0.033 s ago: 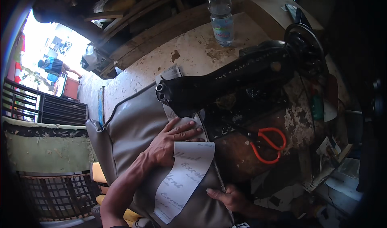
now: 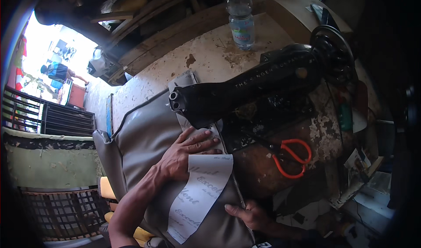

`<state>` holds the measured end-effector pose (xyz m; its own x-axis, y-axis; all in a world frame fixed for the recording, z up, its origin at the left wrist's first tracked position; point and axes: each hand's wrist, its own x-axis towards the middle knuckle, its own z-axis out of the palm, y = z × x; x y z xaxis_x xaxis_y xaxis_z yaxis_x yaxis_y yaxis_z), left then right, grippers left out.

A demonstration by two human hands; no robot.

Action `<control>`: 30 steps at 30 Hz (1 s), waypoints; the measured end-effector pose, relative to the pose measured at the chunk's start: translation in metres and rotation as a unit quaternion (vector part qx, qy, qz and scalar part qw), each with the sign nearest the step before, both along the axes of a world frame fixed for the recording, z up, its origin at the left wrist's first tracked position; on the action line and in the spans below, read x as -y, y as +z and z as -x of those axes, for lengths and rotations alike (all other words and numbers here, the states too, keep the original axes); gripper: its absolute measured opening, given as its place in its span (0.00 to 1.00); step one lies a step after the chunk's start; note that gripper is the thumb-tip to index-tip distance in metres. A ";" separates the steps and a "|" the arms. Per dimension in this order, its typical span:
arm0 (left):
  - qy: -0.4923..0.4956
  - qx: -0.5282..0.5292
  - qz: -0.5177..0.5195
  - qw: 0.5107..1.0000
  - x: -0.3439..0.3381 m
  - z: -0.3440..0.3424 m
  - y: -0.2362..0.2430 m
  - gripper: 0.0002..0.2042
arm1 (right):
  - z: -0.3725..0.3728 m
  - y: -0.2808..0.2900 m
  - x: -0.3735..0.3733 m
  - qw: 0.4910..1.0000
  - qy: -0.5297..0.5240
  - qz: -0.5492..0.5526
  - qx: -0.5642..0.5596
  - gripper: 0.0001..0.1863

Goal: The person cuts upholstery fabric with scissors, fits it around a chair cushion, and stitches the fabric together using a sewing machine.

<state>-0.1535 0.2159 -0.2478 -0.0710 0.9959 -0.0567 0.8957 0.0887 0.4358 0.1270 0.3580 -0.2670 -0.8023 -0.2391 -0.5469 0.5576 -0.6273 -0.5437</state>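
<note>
A black sewing machine (image 2: 254, 79) stands across the table, its head over a piece of grey-brown leather-like material (image 2: 147, 129). Close below the machine head, my left hand (image 2: 182, 158) lies flat with fingers stretched forward, pressing on the material and a pale strip beneath the fingers. A printed white strip (image 2: 199, 197) drapes down over the material beside that hand. My right hand (image 2: 250, 215) pinches the material's right edge nearer to me, thumb on top; its other fingers are mostly hidden. The needle and presser foot are out of sight behind the machine head.
Scissors with orange handles (image 2: 291, 158) lie on the worn table right of the material. Behind the machine stands a water bottle (image 2: 241, 24), with a cardboard box (image 2: 302, 11) at the back right. Far left, beyond a dark metal railing (image 2: 68, 123), a person (image 2: 59, 72) is outside.
</note>
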 end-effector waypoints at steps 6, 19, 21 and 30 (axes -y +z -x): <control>-0.045 -0.049 -0.035 0.997 -0.001 0.018 -0.005 0.36 | 0.017 0.015 -0.012 0.998 0.045 0.003 0.048 0.21; 0.002 0.041 0.036 0.999 -0.003 0.053 -0.018 0.35 | 0.050 0.012 -0.009 0.996 0.042 0.010 0.082 0.20; -0.008 0.076 0.051 0.996 -0.009 0.060 -0.015 0.34 | 0.052 0.006 -0.005 0.997 0.031 0.020 0.073 0.21; 0.011 -0.032 -0.016 0.999 -0.004 0.037 0.020 0.32 | 0.031 0.025 -0.005 0.957 0.012 -0.290 -0.005 0.23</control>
